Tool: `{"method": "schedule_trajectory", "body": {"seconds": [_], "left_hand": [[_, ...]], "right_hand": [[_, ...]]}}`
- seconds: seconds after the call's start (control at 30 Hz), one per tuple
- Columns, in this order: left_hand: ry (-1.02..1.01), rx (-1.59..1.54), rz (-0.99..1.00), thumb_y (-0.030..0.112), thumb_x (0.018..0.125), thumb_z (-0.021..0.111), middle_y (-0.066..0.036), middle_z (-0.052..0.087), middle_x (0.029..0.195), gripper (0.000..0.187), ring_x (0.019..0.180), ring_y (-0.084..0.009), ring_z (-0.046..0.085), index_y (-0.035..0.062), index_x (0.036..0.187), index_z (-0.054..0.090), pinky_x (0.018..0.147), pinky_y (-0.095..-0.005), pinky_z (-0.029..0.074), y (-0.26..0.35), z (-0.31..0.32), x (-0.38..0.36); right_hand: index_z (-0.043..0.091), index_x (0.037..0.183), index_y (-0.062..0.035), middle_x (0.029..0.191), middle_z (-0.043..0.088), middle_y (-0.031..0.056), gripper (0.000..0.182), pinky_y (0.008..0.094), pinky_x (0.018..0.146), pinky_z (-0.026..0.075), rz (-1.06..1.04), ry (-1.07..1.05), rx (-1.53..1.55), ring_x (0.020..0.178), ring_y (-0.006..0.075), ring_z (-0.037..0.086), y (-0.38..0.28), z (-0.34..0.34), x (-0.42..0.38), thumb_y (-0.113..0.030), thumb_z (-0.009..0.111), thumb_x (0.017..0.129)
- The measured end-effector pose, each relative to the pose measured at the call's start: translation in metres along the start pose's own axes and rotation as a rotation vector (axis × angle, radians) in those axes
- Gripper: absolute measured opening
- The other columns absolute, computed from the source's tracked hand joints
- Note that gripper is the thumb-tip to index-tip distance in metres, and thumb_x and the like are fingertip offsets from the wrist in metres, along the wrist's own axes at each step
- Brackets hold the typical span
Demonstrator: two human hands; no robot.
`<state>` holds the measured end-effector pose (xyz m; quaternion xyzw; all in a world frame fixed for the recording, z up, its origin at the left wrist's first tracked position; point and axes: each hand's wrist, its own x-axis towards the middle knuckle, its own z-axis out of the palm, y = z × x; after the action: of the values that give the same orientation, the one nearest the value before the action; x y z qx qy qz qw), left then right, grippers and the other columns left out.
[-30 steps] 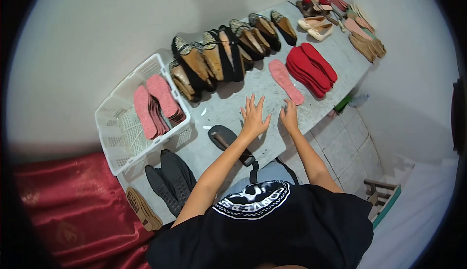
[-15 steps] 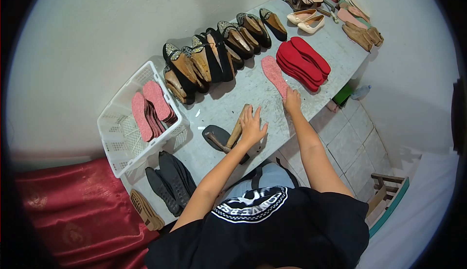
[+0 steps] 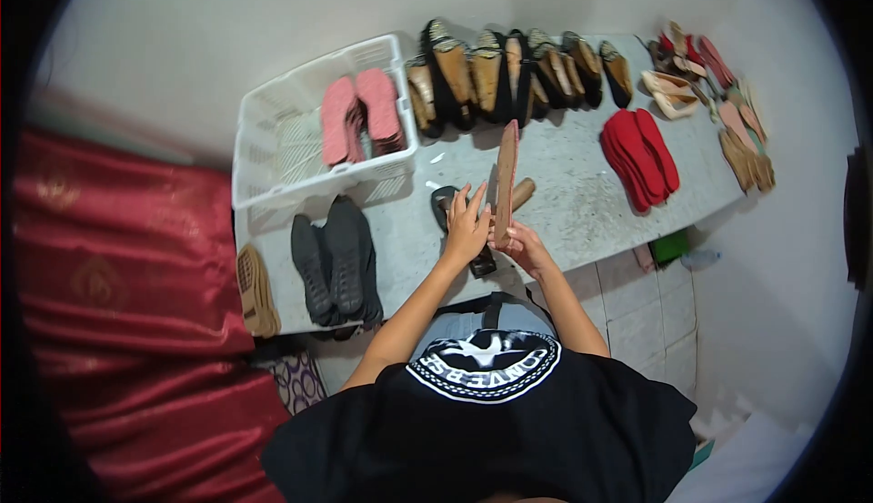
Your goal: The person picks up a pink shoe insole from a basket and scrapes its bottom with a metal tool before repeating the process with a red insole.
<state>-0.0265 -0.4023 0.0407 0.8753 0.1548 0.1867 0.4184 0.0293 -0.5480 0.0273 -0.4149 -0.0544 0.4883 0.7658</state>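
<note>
My right hand grips the narrow end of a pink shoe insole, tilted up on edge so its brownish underside shows. Just to the left, my left hand has its fingers apart, the tips close to the insole's edge. Beneath the hands lies a hammer, partly hidden, with its wooden handle poking out to the right of the insole. A dark grey sole-shaped piece shows behind my left fingers, and a black block sits below them at the table's near side.
A white plastic basket holds stacked pink insoles. Along the wall runs a row of black shoes on lasts. Red insoles and cream shoes lie to the right. Dark soles and tan soles occupy the near left.
My right hand has brought the insole from near the red stack to my left hand and turned it on edge. The camera view has swung left.
</note>
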Motion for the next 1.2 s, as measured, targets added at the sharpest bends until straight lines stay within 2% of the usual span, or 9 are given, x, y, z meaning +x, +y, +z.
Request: {"method": "schedule_trajectory", "body": {"seconds": [0.1,0.13,0.2,0.33,0.37,0.6,0.9,1.07,1.2], "left_hand": [[0.105,-0.050,-0.043,0.016,0.085,0.043,-0.021,0.038,0.126,0.034,0.116,-0.0352,0.037,0.0132,0.117,0.053,0.097,-0.0395,0.028,-0.005,-0.035,-0.023],[0.118,-0.126,-0.065,0.021,0.086,0.042,-0.018,0.036,0.129,0.035,0.120,-0.0392,0.030,0.0213,0.119,0.052,0.100,-0.0462,0.021,-0.011,-0.044,-0.032],[0.157,-0.099,-0.079,0.021,0.086,0.042,-0.018,0.037,0.128,0.034,0.120,-0.0395,0.030,0.0214,0.119,0.052,0.100,-0.0440,0.021,-0.017,-0.061,-0.051],[0.262,0.063,-0.188,0.022,0.083,0.049,-0.017,0.035,0.130,0.034,0.122,-0.0402,0.028,0.0198,0.116,0.053,0.099,-0.0528,0.019,-0.022,-0.093,-0.090],[0.299,0.166,-0.227,0.017,0.079,0.055,-0.017,0.038,0.128,0.034,0.119,-0.0385,0.032,0.0120,0.113,0.055,0.099,-0.0429,0.025,-0.020,-0.104,-0.098],[0.699,0.349,-0.337,0.016,0.078,0.055,-0.019,0.049,0.114,0.032,0.106,-0.0351,0.045,0.0049,0.109,0.054,0.091,-0.0393,0.035,-0.075,-0.164,-0.136],[0.551,0.522,-0.840,0.030,0.062,0.072,-0.027,0.050,0.108,0.082,0.102,-0.0379,0.049,-0.0065,0.123,0.032,0.087,-0.0404,0.040,-0.149,-0.216,-0.145],[0.504,0.522,-0.844,0.024,0.056,0.075,-0.027,0.056,0.098,0.086,0.088,-0.0390,0.056,-0.0053,0.123,0.030,0.077,-0.0405,0.047,-0.170,-0.212,-0.147],[0.535,0.538,-0.871,0.020,0.054,0.076,-0.023,0.058,0.097,0.079,0.087,-0.0348,0.058,-0.0047,0.118,0.037,0.076,-0.0382,0.047,-0.134,-0.230,-0.137]], "right_hand": [[0.038,0.120,-0.0014,0.108,0.048,0.0078,0.047,0.0281,0.080,0.047,0.044,-0.147,-0.190,0.095,0.0176,0.055,0.012,0.029,0.003,-0.010,0.060,0.079],[0.038,0.120,-0.0018,0.107,0.048,0.0071,0.048,0.0279,0.079,0.046,0.036,-0.199,-0.253,0.095,0.0171,0.055,0.014,0.034,0.007,-0.009,0.060,0.079],[0.038,0.120,-0.0028,0.105,0.048,0.0056,0.049,0.0274,0.079,0.046,0.016,-0.307,-0.374,0.096,0.0163,0.054,0.019,0.045,0.017,-0.007,0.061,0.078],[0.039,0.120,-0.0043,0.104,0.046,0.0032,0.051,0.0274,0.079,0.045,0.119,-0.453,-0.483,0.096,0.0151,0.052,0.033,0.072,0.030,-0.005,0.064,0.075],[0.039,0.120,-0.0045,0.104,0.046,0.0030,0.051,0.0273,0.079,0.045,0.146,-0.485,-0.495,0.096,0.0148,0.052,0.040,0.077,0.032,-0.005,0.064,0.075],[0.041,0.118,-0.0046,0.104,0.045,0.0020,0.050,0.0255,0.076,0.044,0.294,-0.651,-0.588,0.088,0.0117,0.051,0.072,0.112,0.036,-0.007,0.065,0.074],[0.042,0.116,-0.0020,0.104,0.047,0.0033,0.052,0.0247,0.075,0.044,0.316,-0.750,-0.753,0.086,0.0113,0.050,0.078,0.136,0.041,-0.013,0.068,0.073],[0.042,0.116,-0.0015,0.102,0.048,0.0031,0.051,0.0243,0.074,0.045,0.342,-0.747,-0.764,0.084,0.0101,0.051,0.077,0.133,0.042,-0.014,0.067,0.074],[0.042,0.116,-0.0014,0.102,0.049,0.0030,0.050,0.0241,0.073,0.045,0.360,-0.740,-0.741,0.083,0.0093,0.051,0.080,0.122,0.043,-0.014,0.067,0.074]]}}
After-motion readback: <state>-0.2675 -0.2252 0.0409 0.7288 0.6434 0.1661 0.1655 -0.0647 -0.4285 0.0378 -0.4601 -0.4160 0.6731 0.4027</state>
